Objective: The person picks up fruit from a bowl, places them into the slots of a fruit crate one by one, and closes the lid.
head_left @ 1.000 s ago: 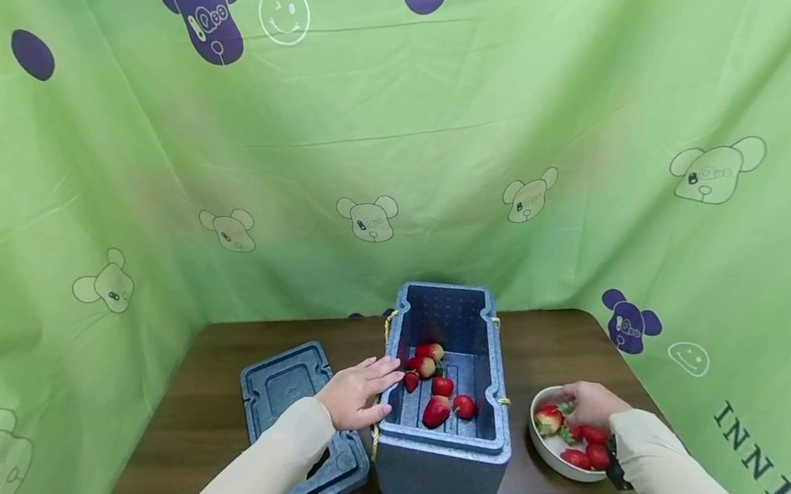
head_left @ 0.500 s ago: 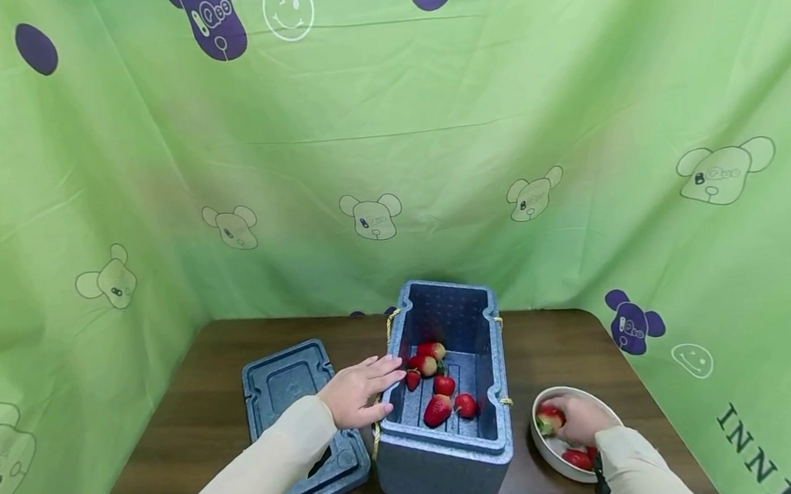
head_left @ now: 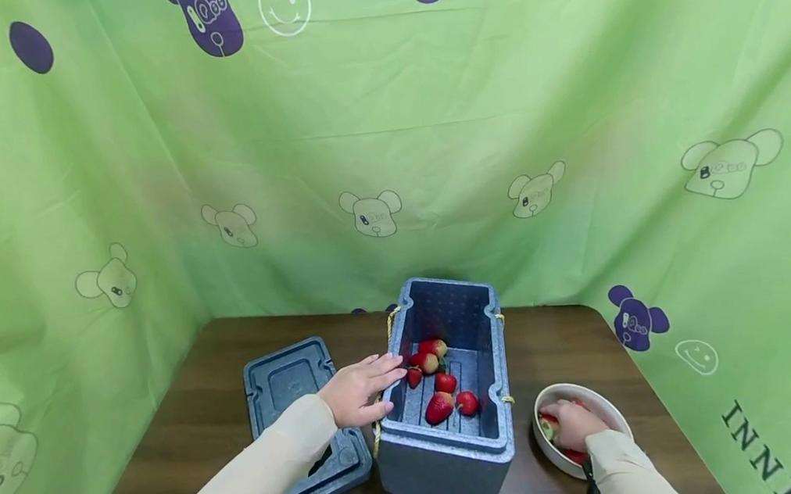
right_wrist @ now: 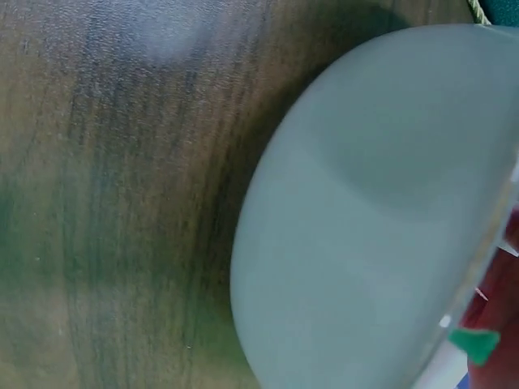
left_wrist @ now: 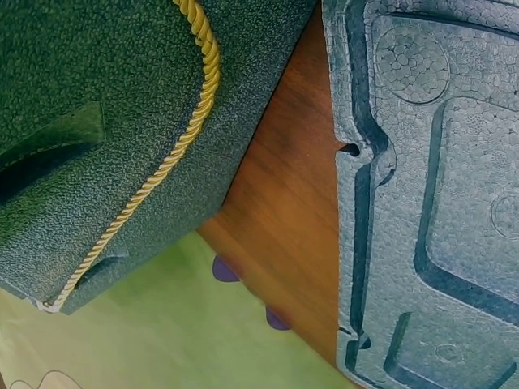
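Left hand [head_left: 357, 392] spread on box [head_left: 444, 474]; right hand [head_left: 575, 424] touching strawberry [head_left: 548, 427] in bowl [head_left: 609, 410].

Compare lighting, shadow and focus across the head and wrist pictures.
Head view: bright, fairly even light, soft shading on the curtain; left wrist view: dimmer, though the grainy box and yellow rope look sharp; right wrist view: pale glare on the table, dark shadow beside the soft-looking bowl.

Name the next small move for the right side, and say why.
I'd have the right grip pinch the red strawberry at its fingers and lift it from the round white bowl. It reaches in beside that fruit, its hold hard to see; the left grip rests on the open blue-grey foam box, which seems to have room.
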### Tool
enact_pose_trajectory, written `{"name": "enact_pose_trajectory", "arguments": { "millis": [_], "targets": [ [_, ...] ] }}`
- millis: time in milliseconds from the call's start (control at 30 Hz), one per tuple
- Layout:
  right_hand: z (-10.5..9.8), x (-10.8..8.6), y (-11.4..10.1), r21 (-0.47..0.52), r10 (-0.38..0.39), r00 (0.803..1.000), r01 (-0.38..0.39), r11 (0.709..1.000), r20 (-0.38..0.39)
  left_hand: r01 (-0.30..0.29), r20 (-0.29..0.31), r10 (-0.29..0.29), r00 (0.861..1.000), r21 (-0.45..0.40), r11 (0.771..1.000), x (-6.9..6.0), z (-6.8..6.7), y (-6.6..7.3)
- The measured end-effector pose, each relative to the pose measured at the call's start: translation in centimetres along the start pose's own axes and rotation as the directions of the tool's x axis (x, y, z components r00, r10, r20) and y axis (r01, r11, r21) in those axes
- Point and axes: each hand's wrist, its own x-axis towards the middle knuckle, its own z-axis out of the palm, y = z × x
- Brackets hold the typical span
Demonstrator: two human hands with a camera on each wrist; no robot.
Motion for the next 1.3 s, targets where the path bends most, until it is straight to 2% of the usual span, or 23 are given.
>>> {"name": "enact_pose_trajectory", "arguments": {
  "millis": [200,433,567,767,1000,1133,1300],
  "targets": [
    [0.3,-0.4,0.2,-0.02,0.018,1.0,-0.018,1.0,-0.019,0.0,0.008,0.0,1.0,-0.027,1.0,0.2,-0.1,0.1],
    [0.7,-0.9,0.3,0.007,0.086,0.996,-0.086,0.996,-0.025,-0.062,-0.026,0.062,0.998,-0.004,0.998,0.4,0.0,0.0],
    [0.7,-1.1,0.1,0.024,0.114,0.993,-0.114,0.993,-0.017,-0.07,-0.024,0.069,0.997,-0.008,0.998,0.5,-0.2,-0.1],
    [0.3,-1.3,-0.2,0.055,0.103,0.995,-0.102,0.993,-0.005,-0.061,-0.018,0.06,0.998,-0.017,0.998,0.4,-0.1,-0.1],
    [-1.1,-0.4,-0.4,0.055,0.021,1.0,-0.021,0.998,0.008,-0.039,-0.024,0.039,0.999,-0.018,0.999,-0.1,0.2,-0.2],
    [-2.1,0.3,-0.7,0.08,0.016,1.0,-0.018,0.997,0.022,-0.028,-0.019,0.028,0.999,-0.003,1.0,-0.2,0.2,-0.3],
    [-3.1,0.7,-1.0,0.102,0.049,0.997,-0.055,0.993,0.055,-0.032,-0.006,0.032,0.999,-0.004,0.999,-0.1,0.2,-0.3]
  ]
}}
